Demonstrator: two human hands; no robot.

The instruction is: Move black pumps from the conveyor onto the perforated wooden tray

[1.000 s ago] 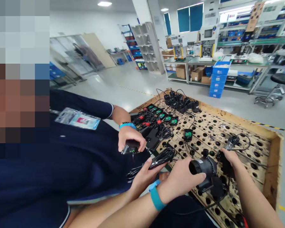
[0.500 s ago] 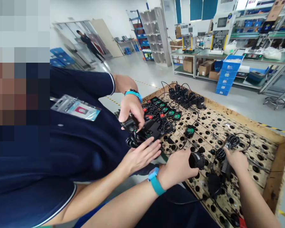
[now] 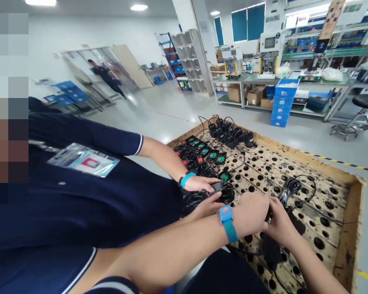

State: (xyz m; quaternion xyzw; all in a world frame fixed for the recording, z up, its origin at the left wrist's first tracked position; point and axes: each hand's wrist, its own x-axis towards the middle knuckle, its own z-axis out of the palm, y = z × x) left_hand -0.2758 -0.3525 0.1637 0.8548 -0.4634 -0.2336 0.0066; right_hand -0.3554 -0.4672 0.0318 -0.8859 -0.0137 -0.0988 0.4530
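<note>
My left hand (image 3: 253, 210), above a blue wristband, is closed around a black cylindrical part (image 3: 269, 213). Most of that part is hidden by my fingers. My right hand (image 3: 280, 224) meets it from the other side, fingers closed on the same part. Just beyond lies a coiled black cable (image 3: 290, 188) tied in a bundle. Below my hands a black box-shaped piece (image 3: 271, 247) with a cord rests on the perforated wooden board (image 3: 263, 163). To the left, a co-worker's hands (image 3: 202, 183) hold a small black device (image 3: 217, 186) over a cable coil.
Black units with green labels (image 3: 213, 155) and red-tipped cables crowd the board's left side. Several black cylindrical parts (image 3: 230, 132) sit at its far corner. A raised wooden rim (image 3: 349, 228) edges the board. Beyond stand stacked blue bins (image 3: 282, 102) and a stool (image 3: 366, 102).
My right hand has left the coiled cable and joined my left hand at the cylindrical part. The co-worker's hands moved right, over the board. The view has shifted.
</note>
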